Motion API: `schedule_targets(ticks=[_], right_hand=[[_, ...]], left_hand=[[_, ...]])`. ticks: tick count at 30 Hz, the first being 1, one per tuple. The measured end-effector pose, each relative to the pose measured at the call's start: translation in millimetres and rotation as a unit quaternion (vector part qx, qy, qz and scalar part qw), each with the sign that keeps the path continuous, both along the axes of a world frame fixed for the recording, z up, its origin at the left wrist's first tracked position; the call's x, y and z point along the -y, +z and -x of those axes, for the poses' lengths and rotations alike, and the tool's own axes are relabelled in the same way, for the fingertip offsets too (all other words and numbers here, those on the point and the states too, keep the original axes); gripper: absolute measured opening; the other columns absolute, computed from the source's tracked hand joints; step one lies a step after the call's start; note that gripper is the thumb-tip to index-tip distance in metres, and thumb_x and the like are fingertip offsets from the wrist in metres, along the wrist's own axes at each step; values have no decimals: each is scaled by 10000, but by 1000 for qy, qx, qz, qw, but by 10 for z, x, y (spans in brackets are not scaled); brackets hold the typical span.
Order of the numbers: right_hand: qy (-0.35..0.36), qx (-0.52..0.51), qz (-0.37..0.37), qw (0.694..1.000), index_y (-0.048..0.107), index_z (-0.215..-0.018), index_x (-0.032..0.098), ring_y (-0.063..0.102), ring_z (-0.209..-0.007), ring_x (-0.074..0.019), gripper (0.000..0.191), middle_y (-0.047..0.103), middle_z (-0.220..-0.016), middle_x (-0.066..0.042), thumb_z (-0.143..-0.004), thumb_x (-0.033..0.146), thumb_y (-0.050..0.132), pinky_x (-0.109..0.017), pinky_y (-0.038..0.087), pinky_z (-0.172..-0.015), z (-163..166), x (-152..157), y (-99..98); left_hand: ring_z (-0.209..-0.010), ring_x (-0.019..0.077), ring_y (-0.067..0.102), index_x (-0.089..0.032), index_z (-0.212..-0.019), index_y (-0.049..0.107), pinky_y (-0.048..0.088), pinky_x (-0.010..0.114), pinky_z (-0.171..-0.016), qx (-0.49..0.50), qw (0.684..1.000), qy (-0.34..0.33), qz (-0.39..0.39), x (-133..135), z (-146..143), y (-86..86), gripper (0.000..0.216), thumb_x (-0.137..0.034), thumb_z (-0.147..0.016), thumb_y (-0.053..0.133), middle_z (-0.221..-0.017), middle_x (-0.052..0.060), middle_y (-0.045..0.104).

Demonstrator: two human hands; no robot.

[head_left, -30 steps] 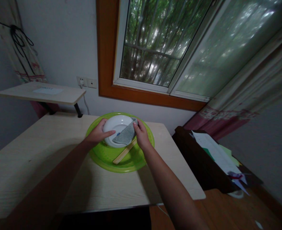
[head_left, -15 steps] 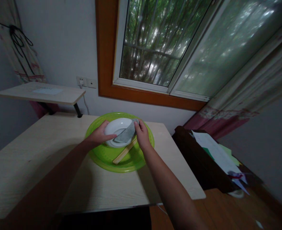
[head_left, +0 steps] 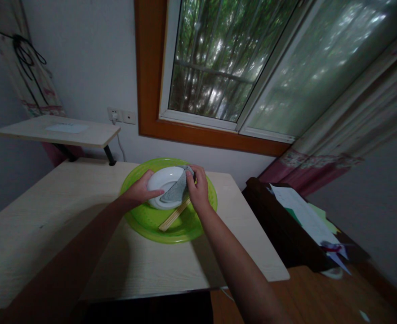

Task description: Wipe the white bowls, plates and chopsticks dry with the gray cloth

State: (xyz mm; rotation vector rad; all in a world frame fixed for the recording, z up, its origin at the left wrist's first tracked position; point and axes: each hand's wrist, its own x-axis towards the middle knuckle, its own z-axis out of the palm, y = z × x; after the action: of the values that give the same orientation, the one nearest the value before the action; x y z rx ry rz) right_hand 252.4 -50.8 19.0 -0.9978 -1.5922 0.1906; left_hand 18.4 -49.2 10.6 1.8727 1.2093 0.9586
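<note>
The left hand (head_left: 139, 190) grips the white dish (head_left: 166, 174), apparently steadying it while the right hand (head_left: 198, 186) pinches grey cloth (head_left: 175, 192) over the opposite edge, chopsticks (head_left: 173, 216) just below its fingers.

White dish (head_left: 166, 177), round & glossy w/ wide rim and recessed ctr., is held inner face up, exact tilt unclear, within the outline of a green basin (head_left: 144, 222); can't tell if it touches the btm. Grey cloth (head_left: 176, 192), thin, matte & creased, lies against the R part of the dish's inner face, lower L corner nr. the ctr., upper end bunched at the R rim, its far edge partly hidden.
</note>
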Motion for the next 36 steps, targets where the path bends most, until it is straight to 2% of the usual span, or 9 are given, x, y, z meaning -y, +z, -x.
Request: schedule_targets(ticks=[2, 6, 12, 15, 21, 24, 28, 32, 36], right_hand=[[-2, 36, -12, 999, 673, -1107, 243, 574, -1114, -222, 244, 657, -1133, -75, -983, 345, 488, -420, 443, -1021, -4, 12, 36], [11, 122, -35, 992, 661, -1224, 281, 572, -1171, -230, 300, 673, -1195, -65, -994, 313, 471, -459, 422, -1070, 52, 70, 77], [91, 252, -99, 958, 576, -1370, 295, 503, -1330, -224, 400, 611, -1381, -40, -974, 269, 523, -461, 372, -1153, 188, 160, 81], [91, 251, -100, 959, 564, -1383, 286, 504, -1333, -214, 408, 608, -1390, -38, -979, 261, 515, -451, 377, -1154, 193, 146, 75], [27, 160, -42, 986, 632, -1304, 278, 586, -1211, -215, 347, 665, -1296, -57, -997, 288, 470, -444, 437, -1091, 104, 61, 45], [4, 139, -30, 990, 662, -1256, 267, 604, -1154, -224, 327, 694, -1227, -64, -997, 299, 465, -451, 453, -1058, 74, 44, 40], [25, 188, -49, 981, 648, -1277, 253, 570, -1183, -238, 338, 671, -1275, -59, -982, 276, 484, -466, 423, -1079, 115, 94, 68], [55, 263, -57, 962, 603, -1339, 276, 523, -1241, -259, 385, 635, -1341, -44, -965, 296, 514, -488, 386, -1101, 211, 180, 106], [46, 287, -53, 955, 592, -1349, 281, 497, -1265, -272, 397, 624, -1353, -43, -961, 327, 525, -497, 360, -1114, 239, 206, 127]], left_hand=[[-896, 264, 633, -227, -1042, 500, 518, 359, -760, -5, 1000, -1, -2, 6, -3, 7, 531, -525, -673, 740, -963, 28, 624], [-876, 260, 627, -223, -1025, 517, 510, 353, -742, -12, 1000, -5, -6, 20, -15, 18, 514, -507, -665, 748, -951, 27, 628], [-863, 242, 607, -201, -1048, 502, 500, 354, -755, -17, 999, -24, -21, -3, -33, -16, 496, -481, -702, 719, -940, 32, 612], [-874, 241, 605, -205, -1028, 503, 494, 350, -768, -23, 999, -17, -30, -13, -31, -26, 484, -489, -700, 717, -945, 28, 608], [-883, 256, 615, -217, -991, 516, 500, 350, -755, -16, 1000, 13, -23, -15, -4, -3, 495, -536, -678, 729, -934, 25, 617], [-883, 261, 616, -218, -981, 514, 505, 354, -749, -19, 999, 16, -23, -7, 1, 14, 499, -536, -668, 736, -928, 24, 611], [-866, 255, 616, -202, -1003, 519, 508, 358, -744, -16, 1000, -2, -11, 12, -15, 13, 497, -509, -677, 733, -936, 33, 616], [-874, 260, 620, -195, -1119, 527, 508, 368, -762, -25, 999, -26, -12, 3, -43, -17, 550, -474, -686, 722, -956, 38, 633], [-881, 257, 619, -194, -1170, 519, 502, 356, -751, -21, 998, -48, -19, -16, -51, -36, 566, -453, -703, 707, -977, 43, 634]])
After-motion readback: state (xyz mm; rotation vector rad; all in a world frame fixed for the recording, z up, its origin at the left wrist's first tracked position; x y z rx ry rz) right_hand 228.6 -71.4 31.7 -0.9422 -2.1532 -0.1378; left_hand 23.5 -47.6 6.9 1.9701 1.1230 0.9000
